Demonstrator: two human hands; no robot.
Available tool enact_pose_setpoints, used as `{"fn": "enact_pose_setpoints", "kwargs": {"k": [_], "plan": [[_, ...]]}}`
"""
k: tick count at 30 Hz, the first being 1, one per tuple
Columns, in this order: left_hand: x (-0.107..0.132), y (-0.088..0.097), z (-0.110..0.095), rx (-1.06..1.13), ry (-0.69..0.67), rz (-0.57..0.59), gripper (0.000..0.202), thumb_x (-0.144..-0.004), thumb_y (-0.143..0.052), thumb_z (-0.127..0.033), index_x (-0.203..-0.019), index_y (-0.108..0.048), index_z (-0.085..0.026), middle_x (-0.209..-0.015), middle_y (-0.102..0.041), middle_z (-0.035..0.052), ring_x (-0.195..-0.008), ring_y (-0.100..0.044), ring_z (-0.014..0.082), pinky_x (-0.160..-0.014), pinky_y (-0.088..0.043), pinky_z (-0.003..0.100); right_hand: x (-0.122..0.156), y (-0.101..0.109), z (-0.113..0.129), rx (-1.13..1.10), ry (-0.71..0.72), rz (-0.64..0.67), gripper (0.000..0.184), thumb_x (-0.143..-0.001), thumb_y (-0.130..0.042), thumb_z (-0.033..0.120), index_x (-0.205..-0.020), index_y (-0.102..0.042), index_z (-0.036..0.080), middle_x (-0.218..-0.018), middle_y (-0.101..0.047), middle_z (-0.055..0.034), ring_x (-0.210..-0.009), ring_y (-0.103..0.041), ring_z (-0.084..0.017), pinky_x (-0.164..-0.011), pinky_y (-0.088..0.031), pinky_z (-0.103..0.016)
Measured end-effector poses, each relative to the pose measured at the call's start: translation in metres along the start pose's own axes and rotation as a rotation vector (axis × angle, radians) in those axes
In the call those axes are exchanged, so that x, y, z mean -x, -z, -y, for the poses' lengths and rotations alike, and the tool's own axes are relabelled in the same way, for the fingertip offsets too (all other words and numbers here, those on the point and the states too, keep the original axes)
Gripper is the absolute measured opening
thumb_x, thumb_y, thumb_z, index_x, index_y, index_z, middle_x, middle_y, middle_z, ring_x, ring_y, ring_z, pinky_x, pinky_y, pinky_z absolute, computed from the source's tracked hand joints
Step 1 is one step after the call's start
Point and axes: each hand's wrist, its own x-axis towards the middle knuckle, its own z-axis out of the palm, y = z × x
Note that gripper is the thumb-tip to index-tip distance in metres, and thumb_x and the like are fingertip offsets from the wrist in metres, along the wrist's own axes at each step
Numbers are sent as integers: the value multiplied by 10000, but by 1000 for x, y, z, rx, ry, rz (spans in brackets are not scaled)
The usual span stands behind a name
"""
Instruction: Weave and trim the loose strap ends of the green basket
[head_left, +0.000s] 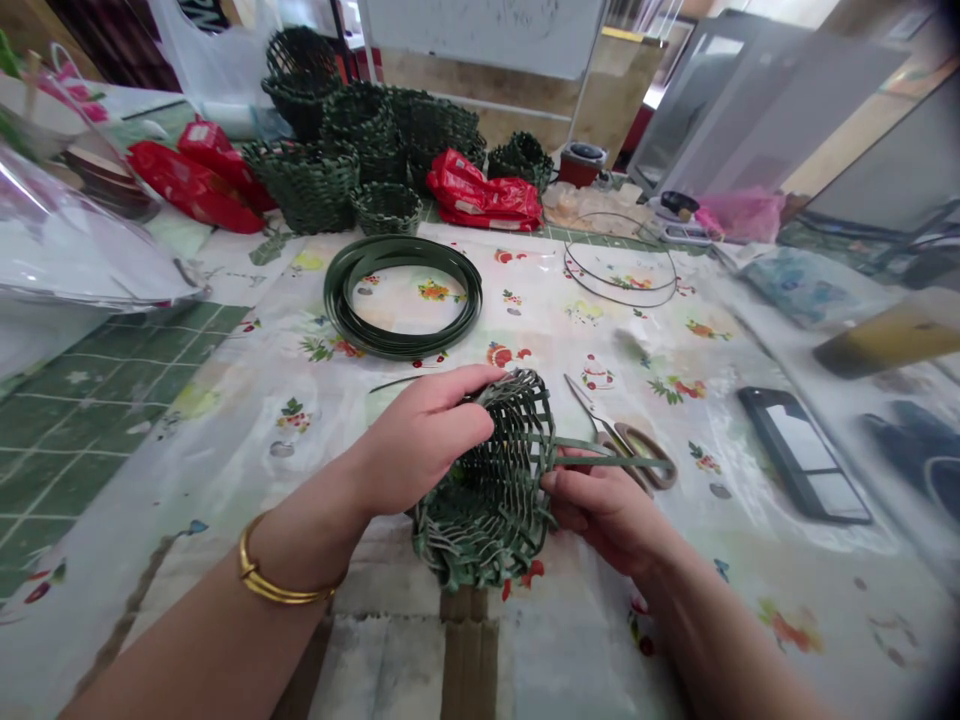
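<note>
Two hands grip green woven basket [491, 490]: left hand [424, 435] on rim, right hand [600, 505] beside.

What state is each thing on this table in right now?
Left hand: closed over the small basket's rim.
Right hand: pinching a loose green strip.
Small basket: half woven, lying on its side.
Scissors: lying flat, blades shut.
Strip coil: wound up, flat on the table.
Phone: face up, screen dark.
Finished baskets: piled at the far edge.

Craft workshop: woven baskets [360, 160], strip coil [403, 296]
</note>
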Motion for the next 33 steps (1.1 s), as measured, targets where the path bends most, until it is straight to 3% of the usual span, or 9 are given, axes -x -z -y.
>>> {"fn": "enact_pose_setpoints", "kwargs": {"k": [5, 10, 13, 15, 17, 21, 26, 29, 33], "plan": [[-2, 0, 1, 58, 8, -1, 366, -784, -486, -197, -1117, -634, -161, -1015, -708, 36, -910, -647, 226, -793, -515, 333, -3, 5, -2, -53, 7, 33, 258, -694, -791, 314, -707, -583, 163, -536, -435, 79, -439, -317, -44, -440, -281, -202], [-3, 4, -2, 6, -16, -19, 395, -774, -482, -185, -1137, -637, -168, -975, -711, 22, -903, -636, 217, -818, -502, 331, -4, -2, -10, -32, 179, -151, 383, -663, -801, 479, -640, -574, 171, -443, -423, 82, -399, -321, -50, -412, -280, -200], [-2, 5, -4, -35, -31, -22, 415, -776, -476, -196, -1160, -629, -161, -1007, -710, 32, -943, -629, 233, -841, -497, 343, -1, -7, -9, -49, 195, -265, 460, -677, -720, 614, -632, -586, 176, -432, -481, 47, -377, -361, -70, -379, -292, -208], [-2, 5, -4, -44, -33, -46, 418, -775, -472, -203, -1160, -627, -156, -973, -713, 31, -937, -629, 236, -848, -494, 346, 2, -7, -5, -90, 174, -258, 451, -679, -700, 611, -688, -637, 164, -487, -549, 16, -389, -405, -81, -394, -361, -224], [-2, 6, -3, -49, -25, -62, 411, -773, -473, -207, -1149, -629, -155, -923, -713, 24, -918, -630, 233, -845, -491, 342, 5, -5, -1, -85, 170, -241, 362, -660, -747, 506, -716, -652, 161, -516, -563, 23, -402, -425, -76, -442, -422, -237], [-2, 6, -1, -14, -21, -62, 386, -766, -487, -198, -1118, -641, -164, -926, -712, 22, -870, -626, 219, -788, -486, 314, 10, 0, -2, 253, 302, -369, 251, -684, -779, 392, -740, -663, 177, -524, -590, 24, -448, -487, -92, -452, -411, -220], [-4, 1, 2, 188, -12, -56, 348, -740, -516, -167, -1053, -668, -179, -933, -712, 18, -798, -619, 186, -673, -468, 269, 13, 8, -8, 830, 591, -474, 143, -809, -680, 346, -888, -737, 241, -769, -722, -27, -610, -613, -154, -579, -489, -288], [-6, -2, 2, 378, 22, -95, 317, -663, -560, -151, -951, -693, -154, -825, -709, 27, -711, -612, 173, -603, -450, 258, 13, 11, -7, 935, 617, -409, 136, -839, -644, 330, -889, -748, 258, -772, -730, -24, -620, -632, -166, -592, -501, -304], [-6, -1, 2, 536, 83, -219, 344, -547, -606, -129, -876, -703, -120, -728, -699, 39, -640, -611, 174, -563, -448, 261, 9, 10, -5, 864, 603, -363, 124, -821, -656, 321, -845, -750, 245, -654, -699, -8, -573, -624, -159, -553, -499, -288]]}}
